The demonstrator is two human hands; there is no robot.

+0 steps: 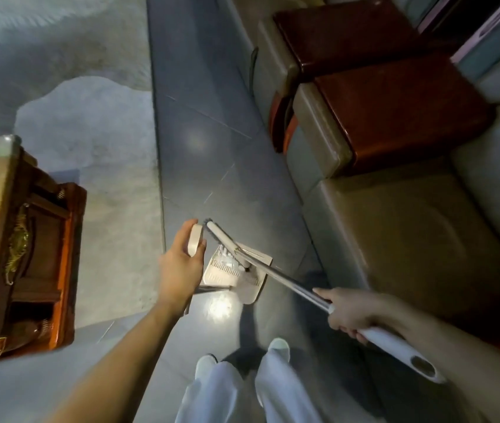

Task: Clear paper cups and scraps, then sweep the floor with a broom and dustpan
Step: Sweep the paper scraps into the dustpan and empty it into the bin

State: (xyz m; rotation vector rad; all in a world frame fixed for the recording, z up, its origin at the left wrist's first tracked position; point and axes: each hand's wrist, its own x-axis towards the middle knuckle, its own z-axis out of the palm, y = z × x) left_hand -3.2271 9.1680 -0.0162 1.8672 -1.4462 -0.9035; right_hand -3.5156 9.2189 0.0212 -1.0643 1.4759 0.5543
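My left hand (181, 264) grips the beige top of the dustpan handle (195, 244). The beige dustpan (236, 277) stands on the grey tiled floor (209, 141) in front of my feet, with pale scraps lying in it. My right hand (344, 312) grips the broom's metal pole (279, 274) where it meets the white grip. The white broom head (221, 235) lies over the dustpan's far edge, its dark bristles close beside my left fingers.
A sofa with brown wooden armrests (395, 166) runs along the right. A carved wooden table (20, 245) stands at the left on a pale grey rug (84, 123). My white shoes (279, 346) and pale trouser legs are at the bottom centre.
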